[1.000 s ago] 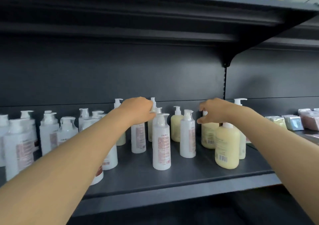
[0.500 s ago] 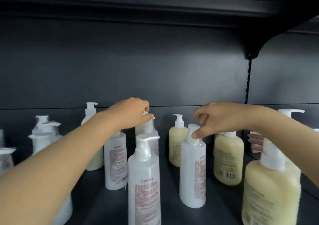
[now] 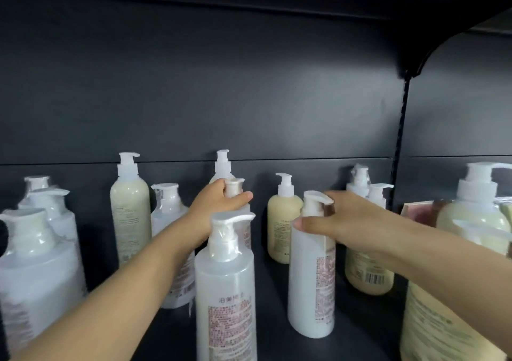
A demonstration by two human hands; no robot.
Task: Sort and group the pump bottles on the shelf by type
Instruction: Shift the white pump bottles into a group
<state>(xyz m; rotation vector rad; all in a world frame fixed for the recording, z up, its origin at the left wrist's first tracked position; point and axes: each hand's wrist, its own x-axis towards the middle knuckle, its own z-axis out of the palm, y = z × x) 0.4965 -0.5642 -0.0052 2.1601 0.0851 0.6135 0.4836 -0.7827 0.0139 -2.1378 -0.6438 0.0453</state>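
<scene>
White and cream pump bottles stand mixed on a dark shelf [image 3: 274,333]. My left hand [image 3: 219,205] reaches past the nearest white bottle [image 3: 224,291] and wraps around the neck of a white bottle [image 3: 234,187] behind it, mostly hidden. My right hand [image 3: 340,222] closes around the neck of another tall white bottle [image 3: 310,277], just under its pump. Between the hands, further back, stands a round cream bottle [image 3: 282,222]. A tall cream bottle [image 3: 130,208] stands left of my left arm.
Several white bottles [image 3: 36,277] crowd the left side. A cream bottle with a barcode [image 3: 368,274] and a large cream bottle [image 3: 443,319] stand under my right arm. The upper shelf hangs close overhead, with a slotted upright [image 3: 400,139] at the right.
The view has moved in closer to the bottles. My left hand has settled around the rear white bottle's neck. My right hand has dropped onto the tall white bottle's neck.
</scene>
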